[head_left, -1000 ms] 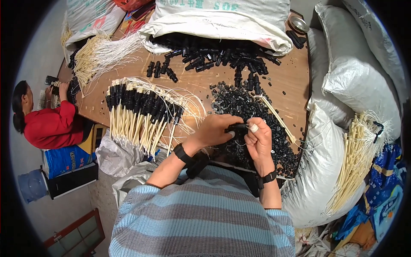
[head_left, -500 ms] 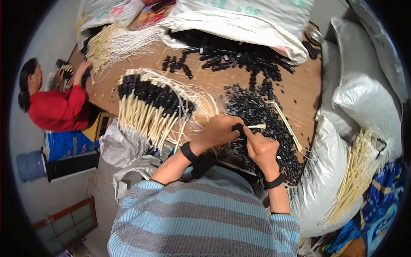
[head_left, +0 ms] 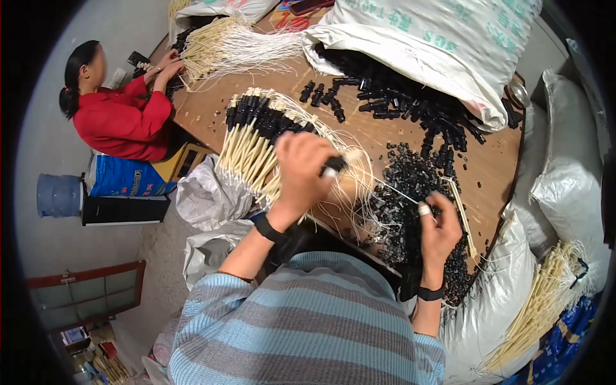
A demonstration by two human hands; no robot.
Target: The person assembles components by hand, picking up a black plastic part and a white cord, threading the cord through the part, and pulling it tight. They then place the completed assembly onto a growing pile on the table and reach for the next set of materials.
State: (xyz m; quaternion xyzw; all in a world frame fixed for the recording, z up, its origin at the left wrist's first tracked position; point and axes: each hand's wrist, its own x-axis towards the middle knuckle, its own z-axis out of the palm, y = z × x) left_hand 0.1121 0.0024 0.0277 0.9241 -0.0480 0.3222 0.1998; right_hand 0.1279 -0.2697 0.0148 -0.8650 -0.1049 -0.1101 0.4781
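My left hand (head_left: 300,168), raised over the edge of the bundle, is closed on a black plastic tube-shaped part (head_left: 333,166). A blurred cream-coloured piece shows just past its end. A thin white cord (head_left: 399,192) runs from near there to my right hand (head_left: 441,231), whose thumb and finger pinch its end. Something white wraps a fingertip of that hand. Below the cord lies a heap of small black pieces (head_left: 410,170). Beside my left hand, cream sticks (head_left: 247,151) with black tubes and white cords on them lie in a thick row.
A white woven sack (head_left: 423,32) spills black tubes (head_left: 410,106) onto the brown table (head_left: 212,119). A loose cream stick (head_left: 463,218) lies right of the heap. Full sacks (head_left: 500,282) stand at the right. A person in red (head_left: 122,122) handles a stick bundle (head_left: 205,51) at the far left.
My hands were together over the heap; now they are apart, left hand up and left, right hand to the right. The cord is stretched out between them. The whole view has shifted.
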